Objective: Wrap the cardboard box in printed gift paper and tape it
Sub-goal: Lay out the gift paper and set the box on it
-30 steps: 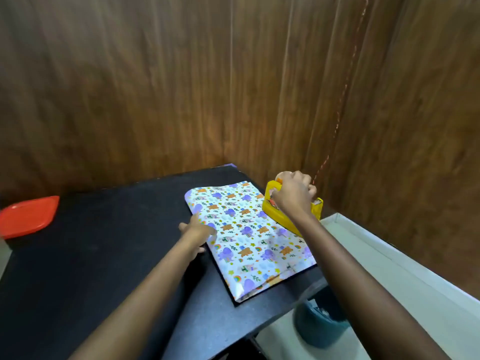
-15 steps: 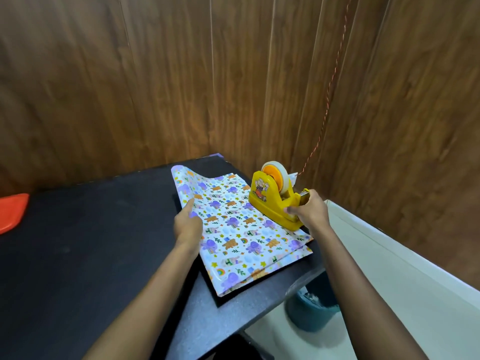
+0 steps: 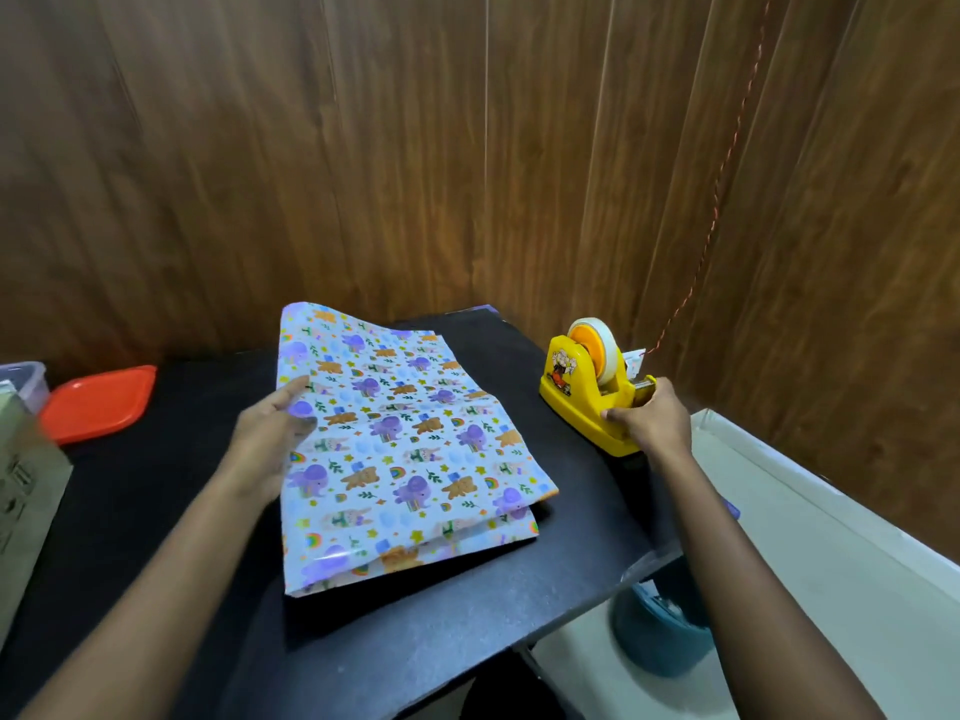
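While my left hand point(image 3: 270, 433) rests at the left margin of the gift paper point(image 3: 405, 439), its fingers are straight and held together, pointing away from me and touching the sheet without curling round it. My right hand point(image 3: 649, 420) grips the near end of the yellow tape dispenser point(image 3: 582, 402): the thumb presses on the side of the base and the other fingers curl over the cutter end. This dispenser stands upright on the black table point(image 3: 545, 579), near the table's right edge, to the right of the paper and apart from it. A tape roll point(image 3: 605, 350) with an orange core sits on edge in its cradle. As for the gift paper, it lies folded in layers on the table between my two arms. Its near edge shows the stacked layers, and its far left corner curls up off the surface. What I take to be the cardboard box point(image 3: 26, 491) is at the left edge of view, brown with printed marks, only partly in frame and well apart from the paper. Beyond it on the table lie a red lid point(image 3: 98, 402) and, just beside that, a clear container point(image 3: 28, 381). Below the table's right corner stands a blue bin point(image 3: 660, 641). Whether any tape is already pulled from the roll, I cannot tell.
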Motion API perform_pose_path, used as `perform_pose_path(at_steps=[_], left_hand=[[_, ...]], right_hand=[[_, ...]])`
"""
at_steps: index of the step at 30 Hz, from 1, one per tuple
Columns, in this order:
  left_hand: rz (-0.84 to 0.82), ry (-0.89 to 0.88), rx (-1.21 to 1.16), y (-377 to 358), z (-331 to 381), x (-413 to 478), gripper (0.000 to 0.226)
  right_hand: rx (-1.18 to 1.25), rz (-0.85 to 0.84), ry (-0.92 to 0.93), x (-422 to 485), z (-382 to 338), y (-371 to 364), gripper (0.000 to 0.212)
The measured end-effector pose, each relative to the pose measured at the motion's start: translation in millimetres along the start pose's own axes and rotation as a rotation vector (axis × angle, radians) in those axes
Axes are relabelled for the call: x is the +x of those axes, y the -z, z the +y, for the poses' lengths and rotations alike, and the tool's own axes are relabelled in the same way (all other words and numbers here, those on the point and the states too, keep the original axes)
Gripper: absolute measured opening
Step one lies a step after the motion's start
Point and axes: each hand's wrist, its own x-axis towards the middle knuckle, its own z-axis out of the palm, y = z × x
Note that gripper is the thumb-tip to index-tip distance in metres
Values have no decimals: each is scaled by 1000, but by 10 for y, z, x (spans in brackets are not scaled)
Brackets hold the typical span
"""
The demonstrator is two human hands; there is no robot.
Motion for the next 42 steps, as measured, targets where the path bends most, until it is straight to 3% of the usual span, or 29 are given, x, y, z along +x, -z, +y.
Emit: perform_pose_path(at_steps=[3,5,7,8,13,15,17,20,23,25,26,28,30,33,37,40,42], left_hand=[[-1,55,-9,-27,-74,-34,59],[4,81,-23,-15,-110,-54,59],[10,105,-49,25,-145,-59,60],[14,116,-59,45,-157,-64,60],[27,134,-62,162,-185,-67,59],[15,130,-22,183,-168,-96,59],[47,104,236,173,-143,-141,63],[-32,-14,983,143,-73,-360,94],[-438,-190,1103,-66,-11,-747,103],[-488,-376,1166,-227,-50,-976,97],[-378,-497,1153,-273,-85,-1023,86],[24,-712,1010,-217,-23,-1031,50],[308,-806,782,-53,125,-1007,28],[290,-821,354,314,391,-951,14],[214,-748,-117,827,655,-865,21],[255,-701,-285,1067,687,-808,27],[275,-667,-370,1139,640,-772,32]], right_hand=[[51,22,-35,-61,-45,0,74],[12,177,17,-230,-115,-43,73],[-29,341,94,-508,-193,-131,58],[-27,346,112,-644,-202,-217,49],[56,-200,-64,-974,-210,-710,17],[147,-219,-99,-996,-271,-789,11],[217,-165,-91,-978,-361,-815,16],[377,-134,-30,-966,-551,-816,25],[478,-157,98,-1077,-889,-716,24],[563,-196,235,-1247,-1223,-600,23],[639,-249,305,-1329,-1370,-530,20],[829,-443,394,-1491,-1658,-381,8],[911,-574,417,-1508,-1820,-300,20],[798,-574,357,-1313,-1900,-497,15],[382,-549,403,-876,-1848,-1163,14],[199,-670,439,-667,-1844,-1506,53],[236,-808,438,-658,-1967,-1598,64]])
